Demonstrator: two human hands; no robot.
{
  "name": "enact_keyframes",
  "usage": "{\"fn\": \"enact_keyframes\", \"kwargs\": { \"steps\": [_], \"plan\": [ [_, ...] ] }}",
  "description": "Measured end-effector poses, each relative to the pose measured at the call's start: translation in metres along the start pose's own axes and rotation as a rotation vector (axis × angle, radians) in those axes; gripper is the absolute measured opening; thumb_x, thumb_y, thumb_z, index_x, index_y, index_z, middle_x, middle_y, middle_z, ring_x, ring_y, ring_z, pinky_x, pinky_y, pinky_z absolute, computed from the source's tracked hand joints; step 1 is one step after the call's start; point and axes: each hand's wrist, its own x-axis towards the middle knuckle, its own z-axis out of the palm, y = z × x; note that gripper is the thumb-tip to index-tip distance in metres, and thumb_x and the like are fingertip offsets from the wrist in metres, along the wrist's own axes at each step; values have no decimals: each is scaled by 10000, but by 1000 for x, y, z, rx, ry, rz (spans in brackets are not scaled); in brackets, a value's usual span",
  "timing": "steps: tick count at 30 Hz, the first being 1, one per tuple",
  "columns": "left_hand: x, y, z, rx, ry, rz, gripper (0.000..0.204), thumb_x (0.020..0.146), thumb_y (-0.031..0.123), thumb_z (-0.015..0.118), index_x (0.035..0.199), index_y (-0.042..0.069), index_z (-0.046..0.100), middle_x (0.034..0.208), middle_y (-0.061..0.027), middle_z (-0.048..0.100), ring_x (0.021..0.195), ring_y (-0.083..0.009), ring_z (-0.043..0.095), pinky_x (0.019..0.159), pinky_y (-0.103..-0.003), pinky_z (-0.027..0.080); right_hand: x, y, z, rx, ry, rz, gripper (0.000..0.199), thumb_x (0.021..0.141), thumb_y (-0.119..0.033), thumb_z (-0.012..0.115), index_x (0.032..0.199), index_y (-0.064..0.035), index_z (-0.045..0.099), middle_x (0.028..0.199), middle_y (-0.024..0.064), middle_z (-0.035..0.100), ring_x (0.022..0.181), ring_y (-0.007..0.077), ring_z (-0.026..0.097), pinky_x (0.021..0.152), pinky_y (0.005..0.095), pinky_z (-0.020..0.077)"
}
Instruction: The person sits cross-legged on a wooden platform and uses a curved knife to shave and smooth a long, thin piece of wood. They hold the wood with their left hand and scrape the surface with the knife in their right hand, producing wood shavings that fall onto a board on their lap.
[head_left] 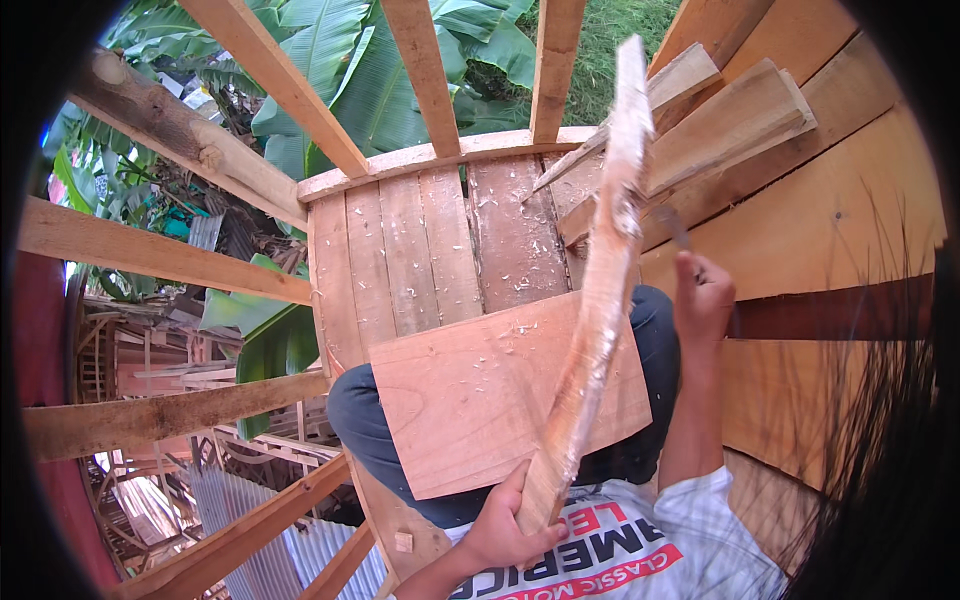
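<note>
A long wooden strip (598, 310) with one rough, bark-like edge stands tilted in front of me, its top leaning away. My left hand (508, 525) is closed around its lower end, close to my shirt. To the right of the strip, my right hand (704, 287) is closed in a fist, thumb uppermost, on a slim tool (672, 228). Motion smears the tool's far end, so its kind cannot be made out. Across my thighs lies a flat wooden board (450, 410) with a few shavings on it; the strip passes over its right part.
Curled shavings litter the plank floor (400, 265). Offcuts of timber (730, 125) lean at the far right beside a plank wall (800, 230). Wooden railing bars (180, 250) surround the left and far sides, with banana leaves (340, 90) beyond. A small wood block (404, 542) lies at lower left.
</note>
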Motion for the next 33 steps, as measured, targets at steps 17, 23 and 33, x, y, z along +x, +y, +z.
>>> {"fn": "enact_keyframes", "kwargs": {
  "steps": [17, 23, 33],
  "plan": [
    [6, 1, -3, -117, 175, 98, 804, 738, 172, 693, 1374, -75, 268, 1255, -138, 478, 1187, -176, 433, 1014, -299, 318, -44, -29, 8, -22, -210, -640, 703, 540, -720, 682, 512, -92, 367, 462, 50, 372, 412, 242, 438, 415, 330, 343],
    [3, -2, -6, -164, 196, 98, 811, 743, 173, 692, 1380, -74, 255, 1261, -137, 472, 1185, -174, 434, 1012, -300, 321, -45, -39, 17, -30, -183, -637, 707, 543, -727, 674, 509, -91, 366, 460, 48, 363, 407, 233, 430, 410, 328, 332],
    [1, 10, -11, -605, -1, 26, 724, 747, 199, 690, 1334, 23, 304, 740, -3, 406, 609, -78, 413, 561, -220, 371, -43, -42, 30, -8, -124, -667, 709, 555, -727, 667, 514, -85, 369, 473, 52, 370, 412, 236, 430, 411, 320, 328]
  ]
}}
